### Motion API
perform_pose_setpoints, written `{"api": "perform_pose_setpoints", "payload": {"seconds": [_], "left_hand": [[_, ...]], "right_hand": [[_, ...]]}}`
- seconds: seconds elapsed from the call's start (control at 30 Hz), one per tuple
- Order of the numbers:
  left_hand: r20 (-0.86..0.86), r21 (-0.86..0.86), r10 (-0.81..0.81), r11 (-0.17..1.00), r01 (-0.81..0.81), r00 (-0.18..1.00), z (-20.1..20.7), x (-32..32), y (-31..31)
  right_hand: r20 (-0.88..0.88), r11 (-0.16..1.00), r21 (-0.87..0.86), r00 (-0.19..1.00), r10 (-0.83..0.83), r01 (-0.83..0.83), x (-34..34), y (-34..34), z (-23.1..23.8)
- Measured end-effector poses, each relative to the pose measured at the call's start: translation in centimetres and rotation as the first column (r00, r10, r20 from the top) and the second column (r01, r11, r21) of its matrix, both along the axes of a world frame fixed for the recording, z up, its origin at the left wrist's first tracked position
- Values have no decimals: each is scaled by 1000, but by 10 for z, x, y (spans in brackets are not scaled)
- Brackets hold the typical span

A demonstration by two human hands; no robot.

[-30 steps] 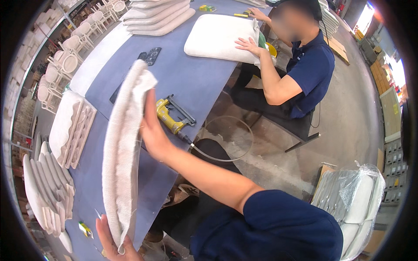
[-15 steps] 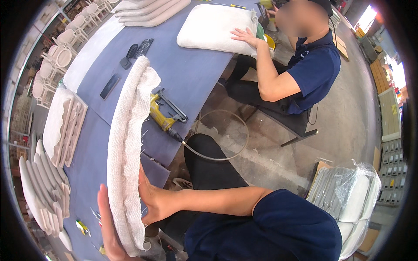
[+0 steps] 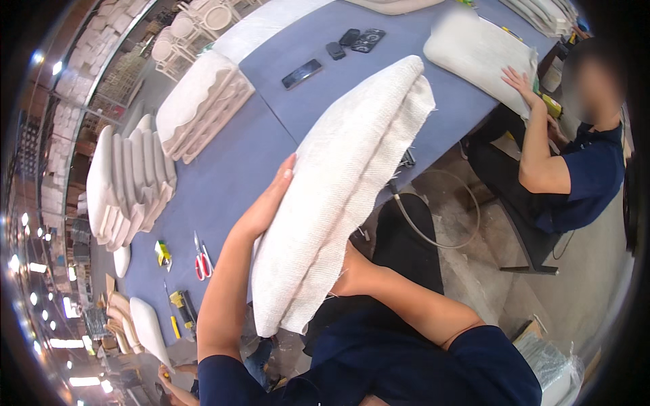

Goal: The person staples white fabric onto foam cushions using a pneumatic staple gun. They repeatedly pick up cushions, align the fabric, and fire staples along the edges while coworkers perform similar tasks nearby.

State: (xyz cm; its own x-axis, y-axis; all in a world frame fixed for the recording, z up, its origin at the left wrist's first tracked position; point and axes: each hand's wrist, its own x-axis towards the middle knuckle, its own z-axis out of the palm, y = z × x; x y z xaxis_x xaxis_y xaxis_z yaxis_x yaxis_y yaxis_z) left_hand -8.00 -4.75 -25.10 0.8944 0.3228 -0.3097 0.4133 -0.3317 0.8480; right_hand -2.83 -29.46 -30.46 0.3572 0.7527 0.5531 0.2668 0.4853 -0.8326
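Observation:
Between both hands I hold up a padded seat cushion [image 3: 338, 183] in off-white woven fabric, tilted, with a loose frayed flap along its right edge. My left hand [image 3: 271, 196] presses along the cushion's left side, its fingers mostly together. My right hand [image 3: 351, 272] grips the lower right edge from behind, and its fingers are hidden by the fabric. Just past the cushion, a small part of a staple gun [image 3: 407, 160] shows; the rest is covered. An air hose [image 3: 450, 245] loops away from it.
Stacked cushions [image 3: 196, 108] and upright cushions [image 3: 128, 179] stand along the left of the blue table [image 3: 223, 196]. Red-handled scissors [image 3: 201, 264], a power tool [image 3: 183, 308] and a phone [image 3: 302, 74] lie there. A seated co-worker [image 3: 575, 169] handles another cushion [image 3: 481, 57].
The cushion has turned from edge-on to show its broad fabric face, leaning to the right. It now covers most of the staple gun. My view has swung left.

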Motion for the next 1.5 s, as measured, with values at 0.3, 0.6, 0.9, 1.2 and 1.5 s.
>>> {"api": "perform_pose_setpoints", "payload": {"seconds": [0.3,0.6,0.9,1.2,1.5], "left_hand": [[-37,19,-74,997,75,997,126,-19,-65],[-116,125,-87,987,101,990,202,-31,-52],[-199,-10,325,943,-334,925,213,-6,-7],[-255,590,465,770,-245,848,255,-13,-4],[-14,783,246,605,-143,969,236,-27,11]], "right_hand": [[-83,994,-77,994,75,-81,-11,36,7],[-90,961,109,965,-246,255,-16,86,48],[-138,944,6,935,-326,330,-10,118,87],[-73,919,-57,916,-394,390,-22,165,90],[-62,914,-180,923,-381,365,-23,189,106]]}}
